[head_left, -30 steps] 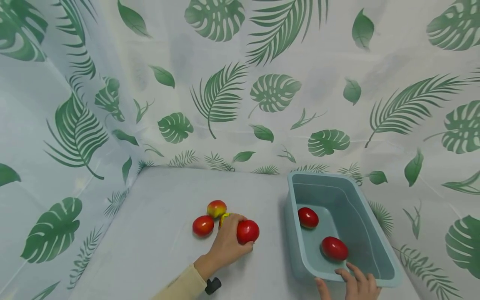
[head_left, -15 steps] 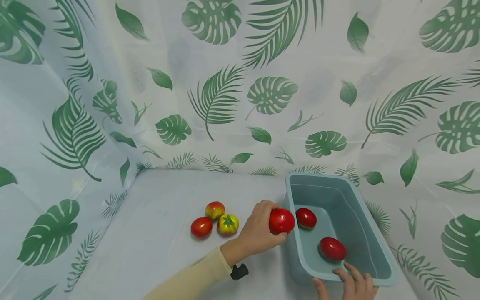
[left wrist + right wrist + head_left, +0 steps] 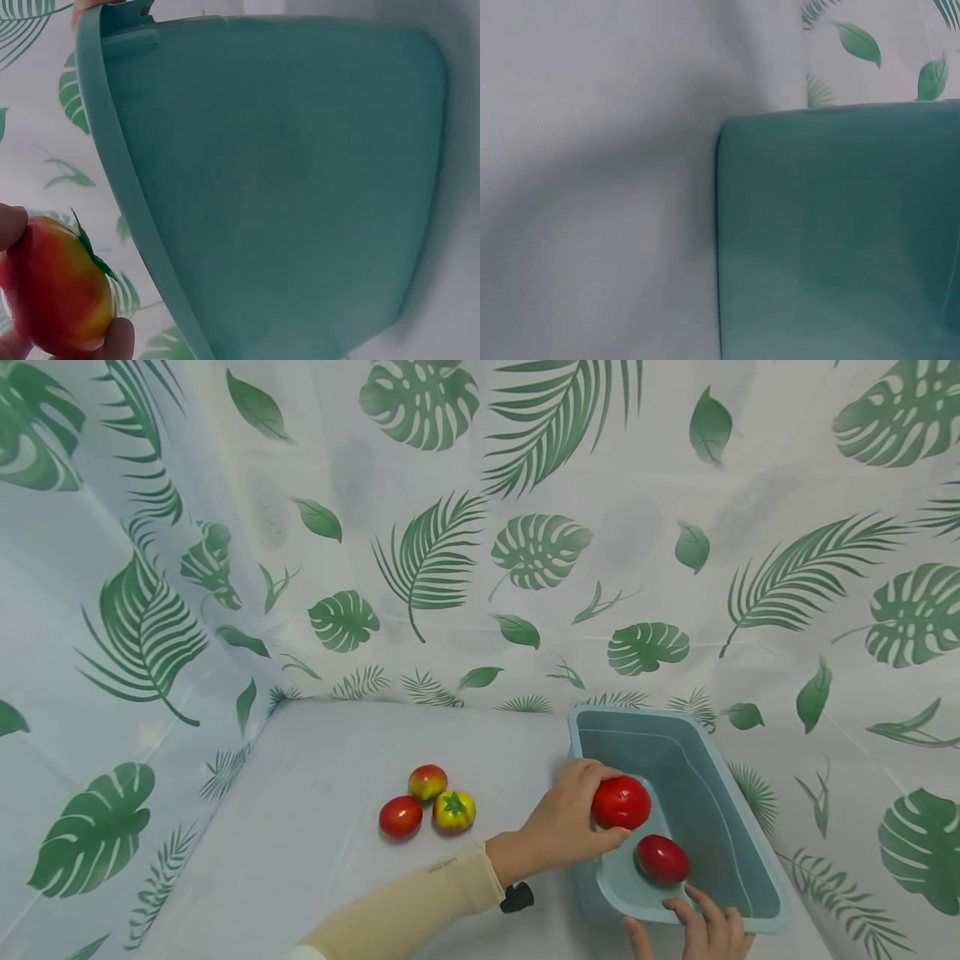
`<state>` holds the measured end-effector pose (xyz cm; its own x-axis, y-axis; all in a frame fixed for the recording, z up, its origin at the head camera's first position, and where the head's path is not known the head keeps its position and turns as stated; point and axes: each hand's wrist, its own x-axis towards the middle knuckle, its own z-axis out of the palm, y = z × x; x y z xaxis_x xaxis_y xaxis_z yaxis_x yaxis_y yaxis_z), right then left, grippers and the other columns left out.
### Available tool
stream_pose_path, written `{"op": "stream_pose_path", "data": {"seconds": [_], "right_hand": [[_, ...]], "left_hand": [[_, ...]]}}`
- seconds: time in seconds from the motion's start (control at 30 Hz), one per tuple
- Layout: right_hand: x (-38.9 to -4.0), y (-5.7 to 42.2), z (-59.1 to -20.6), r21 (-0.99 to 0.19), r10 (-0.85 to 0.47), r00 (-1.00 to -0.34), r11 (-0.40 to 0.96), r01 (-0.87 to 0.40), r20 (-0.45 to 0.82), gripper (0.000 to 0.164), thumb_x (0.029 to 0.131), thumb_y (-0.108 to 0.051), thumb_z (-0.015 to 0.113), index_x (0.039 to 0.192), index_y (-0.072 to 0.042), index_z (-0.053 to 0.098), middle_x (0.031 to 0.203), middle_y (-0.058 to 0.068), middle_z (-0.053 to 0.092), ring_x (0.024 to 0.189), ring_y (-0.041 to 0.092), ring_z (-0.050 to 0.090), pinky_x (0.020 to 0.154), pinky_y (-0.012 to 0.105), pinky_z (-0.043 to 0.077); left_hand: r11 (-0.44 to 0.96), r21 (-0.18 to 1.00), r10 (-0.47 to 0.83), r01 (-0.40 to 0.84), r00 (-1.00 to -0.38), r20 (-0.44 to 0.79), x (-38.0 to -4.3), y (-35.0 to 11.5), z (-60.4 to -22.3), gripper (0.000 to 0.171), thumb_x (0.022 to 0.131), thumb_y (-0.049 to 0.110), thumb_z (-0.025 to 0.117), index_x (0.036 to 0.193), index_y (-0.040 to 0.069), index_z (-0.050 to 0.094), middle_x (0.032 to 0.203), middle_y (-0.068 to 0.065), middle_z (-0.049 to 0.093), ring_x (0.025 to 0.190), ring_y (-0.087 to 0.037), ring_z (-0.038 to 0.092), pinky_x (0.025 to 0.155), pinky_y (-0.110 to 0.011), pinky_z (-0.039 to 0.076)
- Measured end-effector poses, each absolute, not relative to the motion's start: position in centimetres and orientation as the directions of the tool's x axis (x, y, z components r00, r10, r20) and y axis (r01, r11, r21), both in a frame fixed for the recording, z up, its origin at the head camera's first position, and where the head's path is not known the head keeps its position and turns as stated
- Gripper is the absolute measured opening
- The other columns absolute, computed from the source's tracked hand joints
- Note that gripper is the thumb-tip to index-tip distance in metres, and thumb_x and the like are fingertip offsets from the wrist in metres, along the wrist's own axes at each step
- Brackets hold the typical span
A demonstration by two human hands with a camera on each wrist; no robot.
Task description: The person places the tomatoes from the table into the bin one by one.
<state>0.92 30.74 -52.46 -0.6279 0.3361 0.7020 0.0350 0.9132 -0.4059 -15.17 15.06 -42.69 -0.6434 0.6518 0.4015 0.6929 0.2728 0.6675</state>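
My left hand grips a shiny red tomato above the left side of a blue-green plastic bin. Yellow shading and a green leafy top show on the held tomato in the left wrist view, where fingertips press both its sides. An oval red fruit lies on the bin's floor. My right hand holds the near rim, fingers over the inside and thumb outside. The right wrist view shows the bin's outer wall but no hand.
Left of the bin, two red-yellow fruits and a yellow tomato with a green star-shaped top sit clustered on the white tabletop. Leaf-printed sheeting encloses the back and sides.
My left hand has carried the tomato rightwards from beside the cluster to over the bin, now covering another red fruit inside. My right hand has stayed on the rim.
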Motion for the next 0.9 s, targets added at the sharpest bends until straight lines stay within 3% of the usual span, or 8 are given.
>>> {"op": "stream_pose_path", "data": {"seconds": [0.1, 0.2, 0.57, 0.9], "right_hand": [[0.8, 30.8, -52.7, -0.41, 0.331, -0.61, 0.912, 0.01, 0.72, 0.074, 0.075, -0.065, 0.066, 0.096, 0.005, 0.062, 0.114, 0.031, 0.058, 0.098, 0.046, 0.043, 0.082, 0.059, 0.028], [0.8, 30.7, -52.8, -0.413, 0.323, -0.608, 0.911, -0.009, 0.725, 0.082, 0.081, -0.073, 0.053, 0.095, 0.007, 0.061, 0.112, 0.033, 0.057, 0.1, 0.049, 0.041, 0.084, 0.06, 0.026], [1.0, 30.4, -53.3, -0.411, 0.33, -0.571, 0.911, -0.016, 0.752, 0.082, 0.079, -0.073, 0.056, 0.096, 0.007, 0.061, 0.113, 0.032, 0.057, 0.104, 0.051, 0.041, 0.101, 0.068, 0.022], [1.2, 30.4, -53.6, -0.412, 0.336, -0.574, 0.911, -0.003, 0.747, 0.081, 0.081, -0.073, 0.055, 0.096, 0.006, 0.061, 0.113, 0.032, 0.057, 0.105, 0.051, 0.041, 0.101, 0.069, 0.022]], "left_hand": [[0.255, 0.657, 0.667, 0.709, -0.621, 0.411, -14.9, 15.9, -42.3, 0.063, 0.083, 0.03, 0.074, 0.136, 0.017, 0.043, 0.131, 0.003, 0.047, 0.116, -0.005, 0.046, 0.084, -0.009, 0.043], [0.252, 0.652, 0.683, 0.715, -0.609, 0.404, -14.6, 16.6, -42.0, 0.064, 0.084, 0.03, 0.074, 0.138, 0.018, 0.043, 0.132, 0.004, 0.047, 0.116, -0.004, 0.045, 0.084, -0.008, 0.043], [0.28, 0.638, 0.718, 0.717, -0.598, 0.357, -14.1, 17.5, -42.8, 0.068, 0.082, 0.033, 0.077, 0.138, 0.019, 0.043, 0.135, 0.004, 0.046, 0.118, -0.003, 0.046, 0.084, -0.008, 0.043], [0.275, 0.65, 0.722, 0.708, -0.598, 0.347, -13.8, 17.7, -43.9, 0.068, 0.081, 0.035, 0.077, 0.137, 0.02, 0.043, 0.135, 0.006, 0.046, 0.12, -0.003, 0.043, 0.084, -0.009, 0.043]]}}
